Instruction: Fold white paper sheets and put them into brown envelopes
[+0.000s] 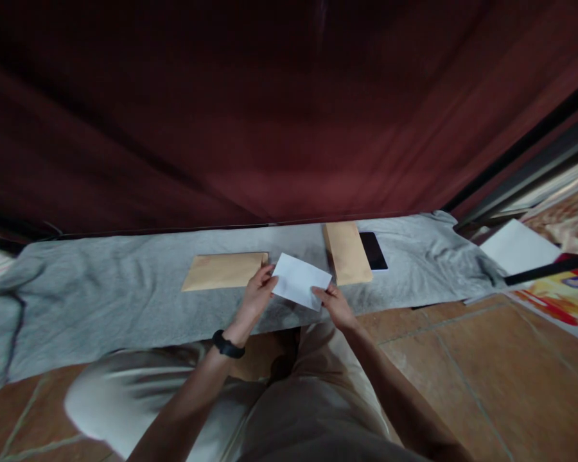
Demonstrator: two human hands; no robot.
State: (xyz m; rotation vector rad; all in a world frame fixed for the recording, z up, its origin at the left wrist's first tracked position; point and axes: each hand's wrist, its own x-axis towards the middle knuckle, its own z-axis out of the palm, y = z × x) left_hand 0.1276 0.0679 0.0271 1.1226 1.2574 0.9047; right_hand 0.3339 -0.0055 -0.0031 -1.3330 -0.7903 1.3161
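A small sheet of white paper (301,280) is held between my two hands, tilted slightly down to the right. My left hand (259,289), with a black band on its wrist, pinches the paper's left edge. At its right edge, my right hand (334,303) grips it with the thumb on top. Just left of my left hand a brown envelope (224,271) lies flat on the grey cloth. Another brown envelope (349,253), seemingly a stack, lies beyond my right hand. Partly beside it rests a dark-screened phone or tablet (374,251).
The grey cloth (115,276) covers a long, narrow surface in front of my knees. A dark red curtain or panel (289,128) rises behind it. At the right are a dark frame bar, a white sheet (520,247) and a colourful printed package (566,298). Brown tiles cover the floor.
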